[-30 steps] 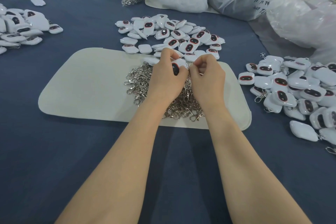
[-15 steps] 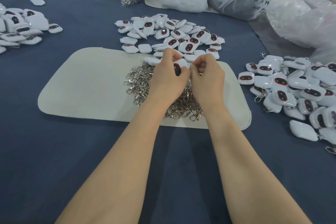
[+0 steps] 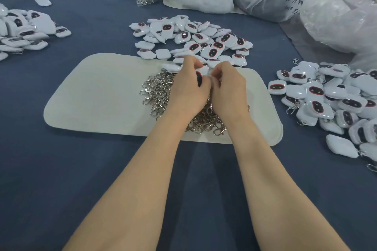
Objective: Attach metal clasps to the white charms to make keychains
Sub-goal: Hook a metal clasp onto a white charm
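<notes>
Step in hand: fitting a clasp. The left hand grips one charm above the clasp pile on the mat. The right hand curls at the charm's edge; what it holds cannot be told. Next move probably calls for hooking a clasp to the charm.

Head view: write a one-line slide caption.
Left hand holds a white charm, right hand curled beside it, above loose metal clasps.

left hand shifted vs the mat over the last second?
No. The left hand stays where it was over the clasp pile on the mat, gripping the white charm.
</notes>
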Motion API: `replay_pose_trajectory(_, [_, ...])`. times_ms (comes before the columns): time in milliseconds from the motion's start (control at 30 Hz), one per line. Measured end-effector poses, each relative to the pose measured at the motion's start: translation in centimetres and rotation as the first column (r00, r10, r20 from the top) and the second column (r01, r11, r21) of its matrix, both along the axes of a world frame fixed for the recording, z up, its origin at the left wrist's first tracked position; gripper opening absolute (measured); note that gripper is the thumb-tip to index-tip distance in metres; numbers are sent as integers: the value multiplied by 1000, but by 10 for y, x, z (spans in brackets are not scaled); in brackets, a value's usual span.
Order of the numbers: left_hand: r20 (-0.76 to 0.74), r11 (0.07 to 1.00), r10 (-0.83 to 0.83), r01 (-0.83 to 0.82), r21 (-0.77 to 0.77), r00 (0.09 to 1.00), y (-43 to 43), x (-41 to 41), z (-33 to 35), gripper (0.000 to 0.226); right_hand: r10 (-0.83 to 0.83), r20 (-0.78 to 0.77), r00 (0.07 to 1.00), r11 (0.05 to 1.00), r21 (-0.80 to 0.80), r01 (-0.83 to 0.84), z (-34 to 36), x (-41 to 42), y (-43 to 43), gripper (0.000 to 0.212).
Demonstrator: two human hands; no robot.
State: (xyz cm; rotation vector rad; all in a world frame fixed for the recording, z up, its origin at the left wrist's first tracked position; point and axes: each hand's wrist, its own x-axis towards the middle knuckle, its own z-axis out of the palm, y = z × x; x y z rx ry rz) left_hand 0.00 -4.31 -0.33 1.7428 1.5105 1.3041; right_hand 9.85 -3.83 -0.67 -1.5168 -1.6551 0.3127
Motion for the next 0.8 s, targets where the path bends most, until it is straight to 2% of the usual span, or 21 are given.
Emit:
replay_pose_trajectory(100, [-105,1000,-13,16,22,994,-1,0,0,23,19,46,999,999,-32,-17,-1,1,0,11])
replay_pose_trajectory(200, [-114,999,-11,15,35,993,-3,0,1,22,15,2,1000,1000,-26,-15,-1,2,0,10])
replay_pose_trajectory(267, [-20,1000,7,-7,-5,1000,-1,-1,2,19,17,-96,995,1000,-9,-18,0,1,-1,11])
replay_pose_trajectory(333, [199,992,41,-16,-126,979,2,-1,6,17,32,-212,977,999,1,-33,1,1,-2,14])
replay_pose_trajectory(400, [498,962,97,47,-268,862,4,-3,10,12,54,-262,963,998,-4,-57,2,0,-1,16])
replay_pose_trajectory(467, [737,921,133,192,-338,663,6,-6,14,7,71,-293,954,997,-3,-76,3,-3,-2,15])
replay_pose_trajectory(533, [864,883,133,339,-326,485,6,-9,16,9,75,-353,932,997,23,-72,5,-6,-2,10])
replay_pose_trajectory(600, [909,848,143,424,-316,392,5,-10,18,9,70,-418,906,997,53,-53,7,-8,-3,14])
replay_pose_trajectory(667, [913,828,153,456,-327,379,5,-9,20,5,60,-475,878,997,75,-28,8,-9,-4,20])
replay_pose_trajectory(800, [872,827,144,428,-366,468,4,-6,21,6,28,-486,874,998,61,2,10,-8,-4,19])
